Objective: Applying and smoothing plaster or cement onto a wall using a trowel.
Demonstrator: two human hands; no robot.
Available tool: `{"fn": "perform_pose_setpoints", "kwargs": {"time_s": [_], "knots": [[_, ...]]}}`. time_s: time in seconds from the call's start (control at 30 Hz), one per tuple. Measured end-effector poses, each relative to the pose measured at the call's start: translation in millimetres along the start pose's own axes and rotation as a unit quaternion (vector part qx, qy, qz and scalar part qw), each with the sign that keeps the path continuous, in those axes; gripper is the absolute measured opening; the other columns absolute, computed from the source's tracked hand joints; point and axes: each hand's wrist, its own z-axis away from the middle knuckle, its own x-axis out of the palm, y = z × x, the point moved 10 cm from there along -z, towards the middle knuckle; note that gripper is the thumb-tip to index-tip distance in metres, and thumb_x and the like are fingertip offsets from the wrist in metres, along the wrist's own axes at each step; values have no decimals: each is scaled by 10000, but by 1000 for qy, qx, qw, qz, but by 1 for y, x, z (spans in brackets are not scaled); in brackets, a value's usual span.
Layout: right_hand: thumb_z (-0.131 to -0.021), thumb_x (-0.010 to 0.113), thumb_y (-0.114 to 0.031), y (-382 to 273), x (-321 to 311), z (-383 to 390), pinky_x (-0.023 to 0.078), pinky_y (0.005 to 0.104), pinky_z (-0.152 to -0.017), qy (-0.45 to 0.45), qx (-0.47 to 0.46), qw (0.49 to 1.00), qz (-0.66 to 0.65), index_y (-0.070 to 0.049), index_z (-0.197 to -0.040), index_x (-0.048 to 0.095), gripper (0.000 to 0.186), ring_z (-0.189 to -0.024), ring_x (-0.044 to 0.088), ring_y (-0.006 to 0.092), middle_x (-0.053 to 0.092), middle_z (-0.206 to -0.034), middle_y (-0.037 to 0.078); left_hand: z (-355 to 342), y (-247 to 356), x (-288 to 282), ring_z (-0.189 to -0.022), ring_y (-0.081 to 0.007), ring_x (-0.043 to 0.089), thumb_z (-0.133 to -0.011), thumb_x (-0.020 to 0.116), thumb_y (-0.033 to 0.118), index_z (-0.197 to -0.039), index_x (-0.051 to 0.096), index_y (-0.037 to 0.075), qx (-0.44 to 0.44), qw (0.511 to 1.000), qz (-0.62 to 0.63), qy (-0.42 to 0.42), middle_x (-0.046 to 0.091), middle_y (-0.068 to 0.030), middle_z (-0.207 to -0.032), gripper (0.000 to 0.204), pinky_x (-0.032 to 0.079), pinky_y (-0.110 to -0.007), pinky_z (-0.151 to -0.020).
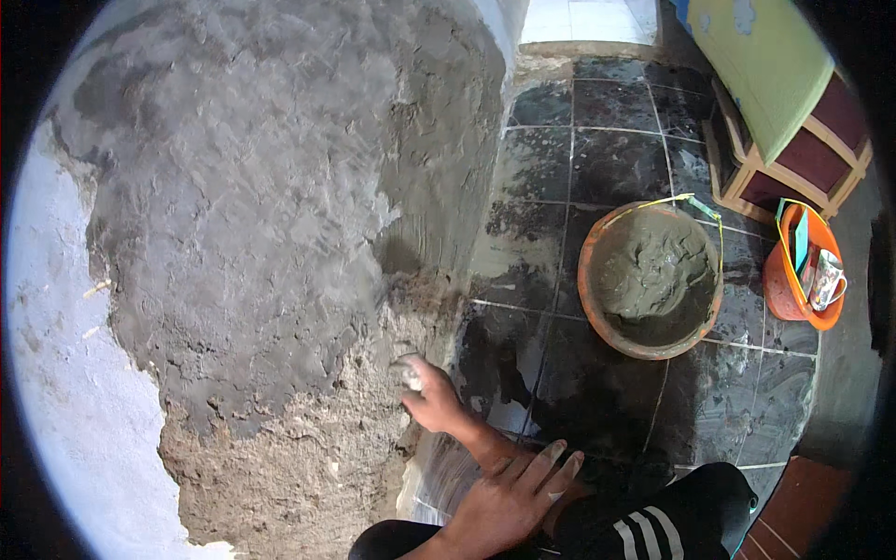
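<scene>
My right hand (426, 399) reaches to the rough, exposed lower patch (280, 467) of the wall, fingers curled around something small and pale grey that I cannot make out. Above it spreads uneven grey mortar (233, 187), bordered on the left by pale blue paint (65, 327). My left hand (509, 495) lies across my right forearm with its fingers stretched out and tips dusted grey; whether it rests on the arm is unclear. To the right, an orange bucket (595, 308) with a yellow handle holds wet grey mortar (653, 271).
A smaller orange bucket (784, 303) holding a mug and other items stands at the right. Behind it is a wooden piece of furniture (821, 168) with a pale green panel (756, 65). Dark, smeared floor tiles (616, 163) run alongside the wall toward a white tiled area (588, 19).
</scene>
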Motion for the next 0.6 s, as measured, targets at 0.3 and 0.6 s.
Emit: {"fn": "perform_pose_setpoints", "kwargs": {"time_s": [0.3,0.6], "knots": [[-744,638,-29,137,-43,15,496,489,-824,189,95,961,177,-44,-1275,492,550,-984,624,425,630,-1114,252,18,-6,6,-1077,-275,636,-726,684,215,-1393,468,71,-21,995,64,-79,549,-151,-1338,716,531,-386,-876],[-779,651,-116,103,26,31,483,530,-829,100,178,941,271,-52,-1283,456,544,-931,602,477,583,-1119,289,24,-4,9,-1051,-268,650,-846,596,194,-1406,442,34,1,996,71,-55,528,-200,-1345,602,544,-367,-819]]}}
